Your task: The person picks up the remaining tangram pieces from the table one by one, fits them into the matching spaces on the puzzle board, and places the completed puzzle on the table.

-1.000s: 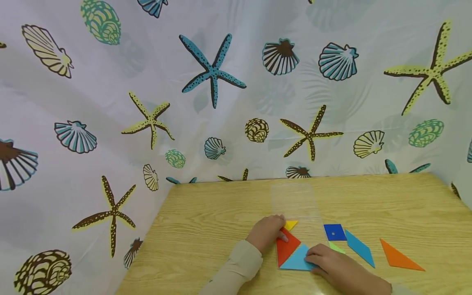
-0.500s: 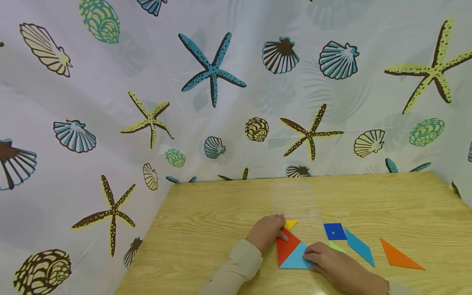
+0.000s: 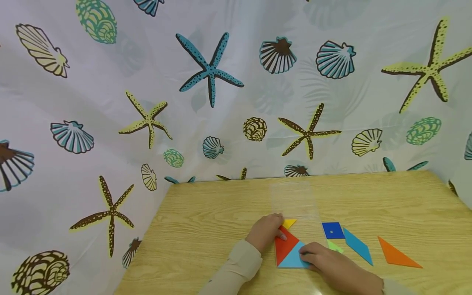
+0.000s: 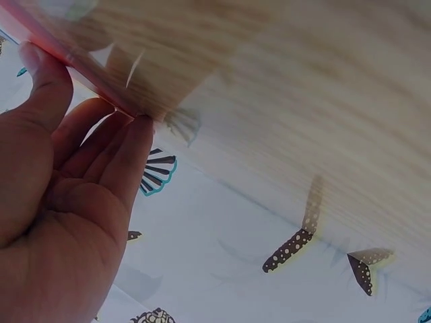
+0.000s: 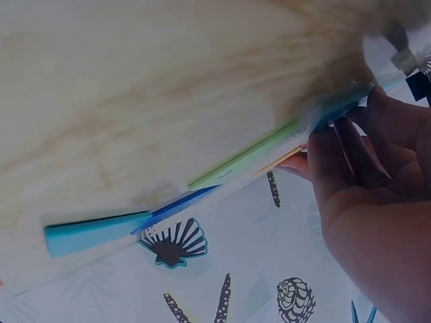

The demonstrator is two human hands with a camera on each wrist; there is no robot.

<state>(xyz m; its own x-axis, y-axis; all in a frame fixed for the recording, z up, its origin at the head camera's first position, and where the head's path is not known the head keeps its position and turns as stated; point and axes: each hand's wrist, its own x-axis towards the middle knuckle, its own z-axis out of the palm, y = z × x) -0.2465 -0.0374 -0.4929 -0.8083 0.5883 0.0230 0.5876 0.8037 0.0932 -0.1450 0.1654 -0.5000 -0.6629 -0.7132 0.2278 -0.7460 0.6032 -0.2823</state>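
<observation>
A red triangle (image 3: 284, 246) and a light blue triangle (image 3: 292, 258) lie edge to edge in the near part of a clear plastic case (image 3: 310, 228). Beyond the red one sits a small yellow triangle (image 3: 289, 223), partly covered. My left hand (image 3: 264, 232) is at the case's left side, its thumb on the red triangle. In the left wrist view, the left hand's fingers (image 4: 138, 145) touch the reddish edge. My right hand (image 3: 333, 266) holds the light blue triangle at its right end, which the hand hides. The right wrist view shows those fingertips (image 5: 326, 141) close against the edge.
Right of the case lie a light green triangle (image 3: 334, 246), partly hidden, a dark blue square (image 3: 333, 230), a blue parallelogram (image 3: 358, 246) and an orange triangle (image 3: 398, 255). The wooden table (image 3: 206, 213) meets a shell-patterned cloth (image 3: 228, 123) behind.
My right hand has shifted slightly left over the light blue triangle, uncovering more of the light green one. My left hand stays in place. The head view has moved slightly.
</observation>
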